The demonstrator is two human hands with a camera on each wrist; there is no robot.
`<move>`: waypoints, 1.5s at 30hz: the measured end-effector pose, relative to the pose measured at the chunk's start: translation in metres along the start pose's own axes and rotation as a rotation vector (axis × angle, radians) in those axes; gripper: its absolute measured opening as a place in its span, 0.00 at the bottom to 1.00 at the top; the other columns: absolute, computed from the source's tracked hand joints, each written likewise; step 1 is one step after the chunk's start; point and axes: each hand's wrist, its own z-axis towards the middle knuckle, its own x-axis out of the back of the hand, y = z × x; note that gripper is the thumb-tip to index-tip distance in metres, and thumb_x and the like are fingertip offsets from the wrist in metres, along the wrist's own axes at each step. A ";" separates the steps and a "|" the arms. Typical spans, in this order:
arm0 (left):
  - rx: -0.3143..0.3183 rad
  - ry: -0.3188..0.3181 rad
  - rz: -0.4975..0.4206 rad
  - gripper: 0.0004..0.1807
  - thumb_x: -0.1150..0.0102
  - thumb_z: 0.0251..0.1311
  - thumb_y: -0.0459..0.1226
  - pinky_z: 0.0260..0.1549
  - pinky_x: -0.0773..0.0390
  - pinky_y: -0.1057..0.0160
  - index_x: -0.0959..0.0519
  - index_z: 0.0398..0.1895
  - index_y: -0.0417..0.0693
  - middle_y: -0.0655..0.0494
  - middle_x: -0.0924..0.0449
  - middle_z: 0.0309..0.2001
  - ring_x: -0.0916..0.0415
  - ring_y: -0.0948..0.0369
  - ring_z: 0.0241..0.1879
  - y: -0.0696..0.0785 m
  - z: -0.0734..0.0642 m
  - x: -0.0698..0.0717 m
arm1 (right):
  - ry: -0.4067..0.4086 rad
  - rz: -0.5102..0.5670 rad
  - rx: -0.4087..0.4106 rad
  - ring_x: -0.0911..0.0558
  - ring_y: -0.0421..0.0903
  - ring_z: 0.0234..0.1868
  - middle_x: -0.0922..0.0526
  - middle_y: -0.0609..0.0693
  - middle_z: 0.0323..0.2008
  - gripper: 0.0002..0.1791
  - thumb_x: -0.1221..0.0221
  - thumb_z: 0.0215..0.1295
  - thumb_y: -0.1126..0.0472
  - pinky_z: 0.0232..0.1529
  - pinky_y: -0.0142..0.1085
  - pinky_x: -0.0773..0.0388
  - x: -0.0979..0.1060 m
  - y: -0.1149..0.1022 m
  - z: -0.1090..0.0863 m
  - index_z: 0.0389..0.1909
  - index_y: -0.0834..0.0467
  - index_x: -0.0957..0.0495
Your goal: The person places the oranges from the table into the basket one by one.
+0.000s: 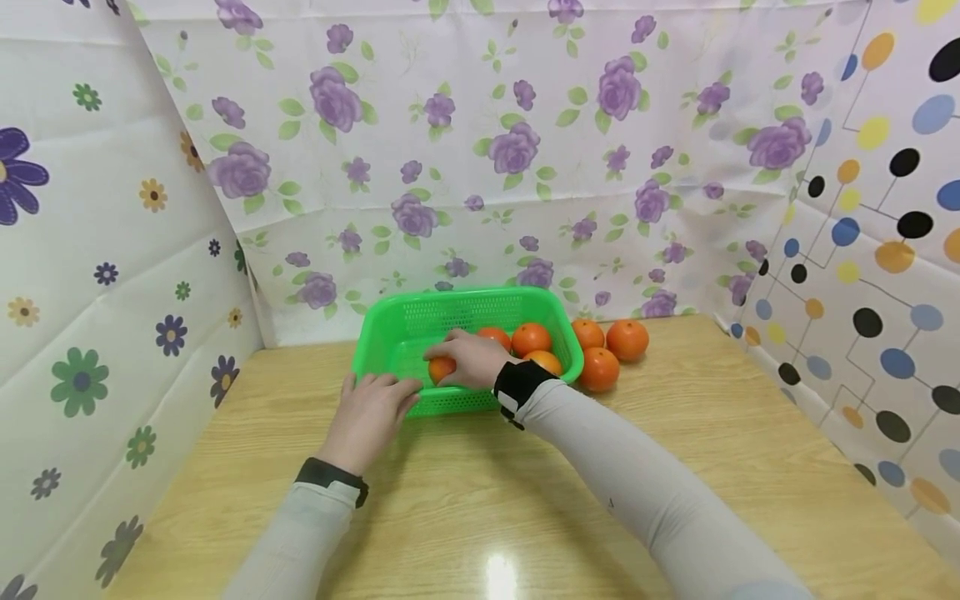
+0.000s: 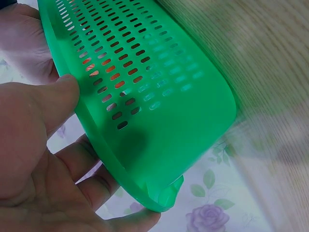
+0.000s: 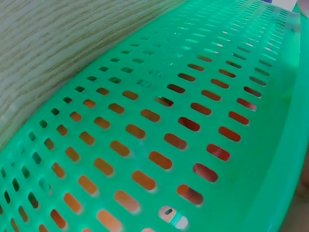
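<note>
A green plastic basket (image 1: 468,402) with slotted walls stands on the table. Inside its front half, my right hand (image 1: 474,358) grips a mandarin orange (image 1: 442,369), fingers curled over it from above. More mandarins (image 1: 531,338) lie in the basket's right part, partly hidden by that hand and wrist. My left hand (image 1: 371,419) rests on the rim at the front left corner. In the left wrist view, its thumb (image 2: 67,94) touches the rim and the other fingers reach past it. The right wrist view shows mainly the slotted wall (image 3: 140,130), with orange fruit behind the holes.
Several mandarins (image 1: 600,369) sit on the wooden table (image 1: 465,500) just right of the basket. A flowered cloth (image 1: 480,183) hangs close behind it, with patterned cloths on the left (image 1: 112,350) and right (image 1: 885,275).
</note>
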 end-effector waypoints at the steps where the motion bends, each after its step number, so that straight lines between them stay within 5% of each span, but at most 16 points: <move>1: 0.001 0.000 -0.001 0.12 0.32 0.78 0.41 0.68 0.35 0.17 0.10 0.59 0.52 0.47 0.10 0.49 0.16 0.41 0.53 0.000 0.000 0.000 | -0.007 -0.005 0.001 0.16 0.52 0.58 0.21 0.57 0.68 0.28 0.28 0.76 0.51 0.54 0.43 0.15 0.000 0.000 0.000 0.75 0.47 0.19; 19: -0.003 0.007 0.000 0.12 0.31 0.77 0.41 0.68 0.34 0.18 0.10 0.58 0.52 0.47 0.10 0.49 0.16 0.41 0.52 0.000 0.002 -0.002 | 0.013 -0.006 0.045 0.15 0.50 0.56 0.15 0.53 0.60 0.21 0.31 0.79 0.52 0.55 0.43 0.14 -0.005 0.006 0.001 0.68 0.51 0.13; 45: 0.002 -0.005 -0.008 0.12 0.32 0.78 0.41 0.68 0.35 0.17 0.11 0.59 0.51 0.47 0.10 0.49 0.16 0.41 0.53 0.001 0.000 0.001 | 0.034 -0.037 0.033 0.17 0.54 0.65 0.17 0.55 0.67 0.28 0.31 0.78 0.49 0.61 0.46 0.15 0.002 0.003 -0.009 0.73 0.53 0.19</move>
